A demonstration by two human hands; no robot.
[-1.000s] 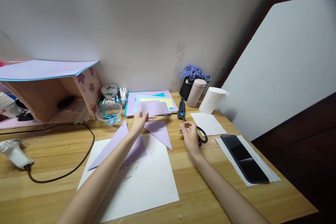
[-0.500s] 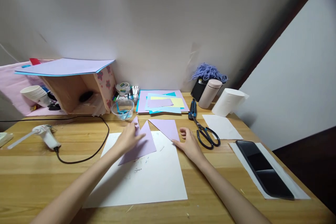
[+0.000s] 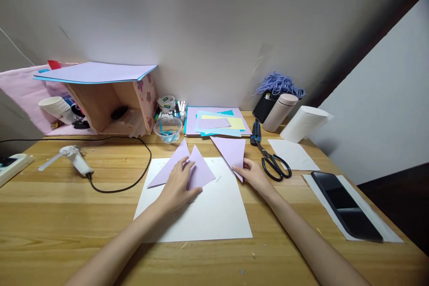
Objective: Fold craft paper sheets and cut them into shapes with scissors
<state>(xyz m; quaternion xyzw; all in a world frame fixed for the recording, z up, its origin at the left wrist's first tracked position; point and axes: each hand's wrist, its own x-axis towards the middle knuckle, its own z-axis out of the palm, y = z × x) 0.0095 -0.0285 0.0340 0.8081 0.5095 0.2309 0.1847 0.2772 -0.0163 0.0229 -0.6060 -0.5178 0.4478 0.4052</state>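
Observation:
Two lilac paper triangles, the left one (image 3: 170, 166) and the middle one (image 3: 202, 167), lie side by side on a white sheet (image 3: 217, 219). Over them rests my left hand (image 3: 179, 187), its fingers spread and touching the paper, covering part of both. My right hand (image 3: 254, 176) pinches the lower corner of another lilac paper triangle (image 3: 231, 149) between thumb and fingers. That piece lies over the sheet's upper right corner, its upper part on the wood. Black-handled scissors (image 3: 275, 164) lie just right of my right hand.
At the back are a stack of coloured paper (image 3: 246, 126), a clear plastic bowl (image 3: 168, 132), markers, a pink bottle (image 3: 280, 111) and a paper roll (image 3: 303, 124). A corded glue gun (image 3: 78, 161) lies left, beside an open box (image 3: 145, 103). A phone (image 3: 345, 205) lies right.
My left hand has laid its triangle down flat beside the middle one and spread its fingers. My right hand has closed on the right triangle's corner and turned it slightly. The view has shifted.

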